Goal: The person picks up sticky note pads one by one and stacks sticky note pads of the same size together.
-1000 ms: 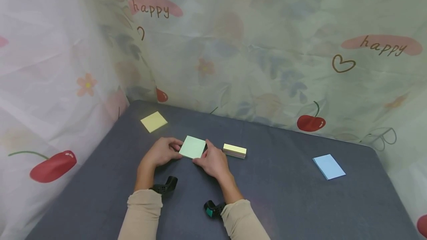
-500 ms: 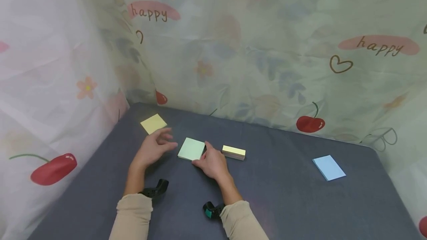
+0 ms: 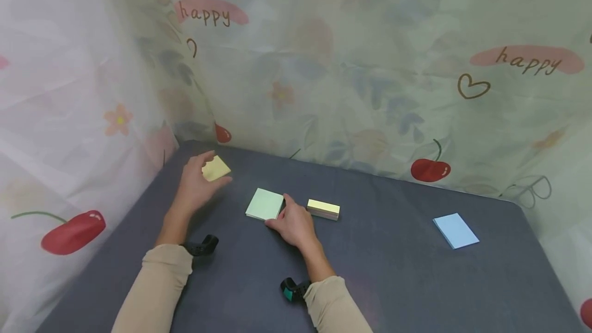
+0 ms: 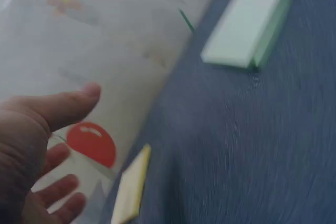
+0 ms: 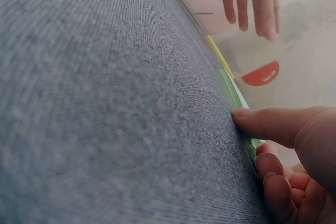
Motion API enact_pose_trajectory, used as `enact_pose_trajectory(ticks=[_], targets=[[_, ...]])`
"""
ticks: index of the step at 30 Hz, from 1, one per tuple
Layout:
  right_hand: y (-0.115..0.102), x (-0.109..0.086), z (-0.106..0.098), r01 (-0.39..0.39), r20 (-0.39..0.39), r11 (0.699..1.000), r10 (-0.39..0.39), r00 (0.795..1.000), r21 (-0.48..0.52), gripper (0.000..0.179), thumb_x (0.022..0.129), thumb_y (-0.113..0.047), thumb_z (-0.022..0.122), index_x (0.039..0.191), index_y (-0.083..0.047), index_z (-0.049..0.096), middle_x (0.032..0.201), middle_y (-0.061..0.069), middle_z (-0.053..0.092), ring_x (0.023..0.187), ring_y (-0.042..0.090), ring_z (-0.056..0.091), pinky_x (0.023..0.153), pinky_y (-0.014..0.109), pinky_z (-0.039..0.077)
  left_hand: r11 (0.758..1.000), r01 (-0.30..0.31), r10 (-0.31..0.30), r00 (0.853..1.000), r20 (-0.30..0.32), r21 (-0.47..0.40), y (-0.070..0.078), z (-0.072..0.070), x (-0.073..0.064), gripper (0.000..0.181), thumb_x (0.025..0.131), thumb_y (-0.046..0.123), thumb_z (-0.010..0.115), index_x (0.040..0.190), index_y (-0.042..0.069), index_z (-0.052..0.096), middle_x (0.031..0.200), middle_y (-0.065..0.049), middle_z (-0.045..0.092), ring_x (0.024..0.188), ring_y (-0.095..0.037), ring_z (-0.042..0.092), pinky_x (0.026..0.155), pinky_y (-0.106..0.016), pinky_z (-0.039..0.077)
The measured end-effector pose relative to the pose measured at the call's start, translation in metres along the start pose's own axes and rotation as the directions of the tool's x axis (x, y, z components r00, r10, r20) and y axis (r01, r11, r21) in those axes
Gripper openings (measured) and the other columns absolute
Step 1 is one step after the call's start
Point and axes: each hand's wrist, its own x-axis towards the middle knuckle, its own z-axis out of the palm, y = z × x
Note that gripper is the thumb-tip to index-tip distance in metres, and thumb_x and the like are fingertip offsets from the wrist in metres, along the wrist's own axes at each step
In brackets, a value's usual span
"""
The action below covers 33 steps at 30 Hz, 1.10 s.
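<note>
A pale green sticky note pad lies on the dark table, left of centre. My right hand pinches its near right corner, the thumb along the near edge. My left hand hovers over a yellow sticky note pad at the far left, thumb and fingers spread apart and partly covering it. In the left wrist view that hand stands above the yellow pad, holding nothing. Green edges of the green pad show there, with a small step between layers.
Just right of my right hand sits a thick narrow block of sticky notes with a yellow top. A light blue sticky note pad lies at the right of the table. Patterned curtains stand behind and to the left.
My left hand has let go of the green pad and moved left and away from me, over the yellow pad. My right hand stays at the green pad's corner.
</note>
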Motion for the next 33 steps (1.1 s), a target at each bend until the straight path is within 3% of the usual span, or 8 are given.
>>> enact_pose_trajectory(ticks=[5, 10, 16, 24, 33], targets=[[-0.001, 0.0, 0.001, -0.001, -0.002, 1.0, 0.001, 1.0, -0.006, 0.089, 0.083, -0.038, 0.083, 0.153, -0.001, 0.042, 0.07, -0.008, 0.066, 0.058, 0.007, 0.054, 0.065, 0.03, 0.046, 0.992, -0.028, 0.032, 0.999, -0.027, 0.126, -0.015, -0.009, 0.013, 0.085, 0.085, 0.037, 0.083, 0.152, 0.004, 0.044, 0.15, -0.024, 0.045, 0.14, -0.046, 0.038, 0.114, -0.062, 0.029], [-0.001, 0.001, 0.001, 0.001, -0.004, 1.0, -0.001, 1.0, -0.01, 0.09, 0.083, -0.039, 0.083, 0.153, -0.001, 0.042, 0.07, -0.008, 0.066, 0.058, 0.007, 0.053, 0.063, 0.029, 0.045, 0.984, -0.054, 0.051, 0.999, 0.02, 0.173, -0.032, -0.018, 0.023, 0.087, 0.086, 0.037, 0.082, 0.155, 0.005, 0.04, 0.151, -0.024, 0.046, 0.143, -0.045, 0.036, 0.119, -0.064, 0.021], [0.0, 0.001, 0.002, 0.004, -0.007, 1.0, -0.004, 1.0, -0.014, 0.09, 0.083, -0.039, 0.083, 0.153, -0.001, 0.042, 0.071, -0.008, 0.066, 0.058, 0.007, 0.053, 0.064, 0.029, 0.045, 0.978, -0.003, -0.013, 0.997, 0.074, 0.21, -0.046, -0.019, 0.024, 0.092, 0.087, 0.041, 0.081, 0.158, 0.006, 0.034, 0.157, -0.026, 0.038, 0.147, -0.049, 0.029, 0.116, -0.066, 0.026], [0.001, 0.001, 0.004, 0.005, -0.011, 1.0, -0.005, 1.0, 0.004, 0.09, 0.083, -0.04, 0.083, 0.153, -0.001, 0.042, 0.07, -0.008, 0.065, 0.058, 0.007, 0.053, 0.062, 0.029, 0.044, 0.971, 0.045, -0.062, 0.996, 0.064, 0.235, -0.062, -0.015, 0.029, 0.105, 0.083, 0.045, 0.083, 0.158, -0.002, 0.027, 0.159, -0.032, 0.032, 0.148, -0.056, 0.022, 0.119, -0.069, 0.018], [0.001, 0.002, 0.002, 0.0, -0.013, 1.0, 0.0, 1.0, -0.016, 0.09, 0.083, -0.041, 0.083, 0.153, -0.002, 0.042, 0.07, -0.008, 0.065, 0.057, 0.007, 0.053, 0.063, 0.029, 0.045, 0.964, 0.091, -0.118, 0.988, 0.097, 0.251, -0.065, -0.012, 0.031, 0.115, 0.084, 0.051, 0.08, 0.163, 0.003, 0.012, 0.164, -0.031, 0.025, 0.148, -0.058, 0.022, 0.116, -0.071, 0.024]])
